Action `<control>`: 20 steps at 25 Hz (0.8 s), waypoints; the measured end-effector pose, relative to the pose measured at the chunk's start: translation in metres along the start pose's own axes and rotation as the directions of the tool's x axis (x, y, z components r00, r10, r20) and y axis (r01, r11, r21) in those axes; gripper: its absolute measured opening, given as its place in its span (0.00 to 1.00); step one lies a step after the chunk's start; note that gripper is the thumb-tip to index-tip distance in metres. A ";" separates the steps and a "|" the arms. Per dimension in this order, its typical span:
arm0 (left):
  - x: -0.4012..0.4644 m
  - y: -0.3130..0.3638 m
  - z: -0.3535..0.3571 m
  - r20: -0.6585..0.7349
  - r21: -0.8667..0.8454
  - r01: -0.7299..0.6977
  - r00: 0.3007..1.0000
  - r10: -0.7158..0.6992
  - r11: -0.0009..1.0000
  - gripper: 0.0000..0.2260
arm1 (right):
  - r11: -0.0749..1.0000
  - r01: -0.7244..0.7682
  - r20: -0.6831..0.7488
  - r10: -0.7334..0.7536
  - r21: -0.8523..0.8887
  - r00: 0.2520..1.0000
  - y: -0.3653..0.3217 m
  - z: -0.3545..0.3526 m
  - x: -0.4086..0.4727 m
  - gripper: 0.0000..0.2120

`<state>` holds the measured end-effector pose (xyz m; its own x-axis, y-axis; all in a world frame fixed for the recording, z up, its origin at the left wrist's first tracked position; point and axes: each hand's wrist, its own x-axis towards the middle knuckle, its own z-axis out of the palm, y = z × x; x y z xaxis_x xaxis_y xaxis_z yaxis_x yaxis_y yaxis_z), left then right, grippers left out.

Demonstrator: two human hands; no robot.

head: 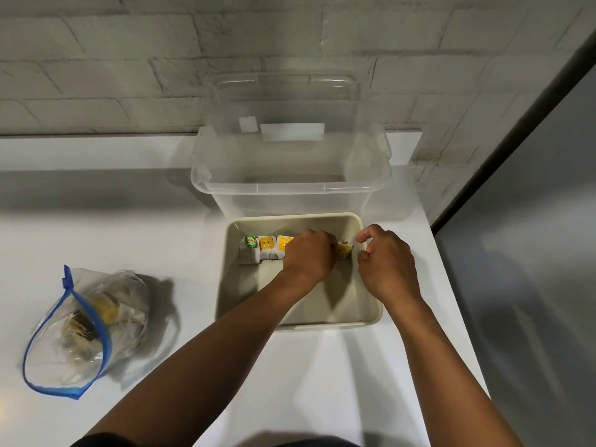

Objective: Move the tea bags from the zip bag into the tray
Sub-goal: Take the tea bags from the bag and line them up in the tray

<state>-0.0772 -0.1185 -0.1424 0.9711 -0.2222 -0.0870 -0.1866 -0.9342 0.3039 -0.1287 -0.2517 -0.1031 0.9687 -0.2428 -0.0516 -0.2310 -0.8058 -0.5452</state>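
Note:
A beige tray sits on the white counter. Along its far wall stands a row of tea bags, one with a green tag and others with yellow tags. My left hand reaches into the tray and grips a tea bag with a yellow tag at the row's right end. My right hand hovers over the tray's right rim, fingers loosely curled, index and thumb close to that tea bag; whether it pinches the string is unclear. The open zip bag, with a blue zipper, lies at the left holding several more tea bags.
A clear plastic bin stands right behind the tray, its clear lid leaning against the white brick wall. A dark vertical panel borders the counter on the right. The counter's right edge runs close to the tray.

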 end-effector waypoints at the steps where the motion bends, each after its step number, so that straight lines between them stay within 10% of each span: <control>1: 0.002 -0.002 0.001 0.032 -0.047 0.004 0.999 -0.003 0.999 0.10 | 1.000 0.001 0.001 -0.001 -0.002 1.000 0.000 0.000 0.000 0.12; 20: 0.015 0.010 0.001 -0.087 0.271 0.055 0.996 -0.032 0.961 0.09 | 1.000 0.020 -0.004 -0.020 -0.005 1.000 0.000 -0.001 -0.001 0.11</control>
<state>-0.0649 -0.1314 -0.1415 0.9859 -0.1669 -0.0138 -0.1664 -0.9856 0.0302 -0.1297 -0.2520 -0.1019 0.9728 -0.2288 -0.0370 -0.2119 -0.8132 -0.5421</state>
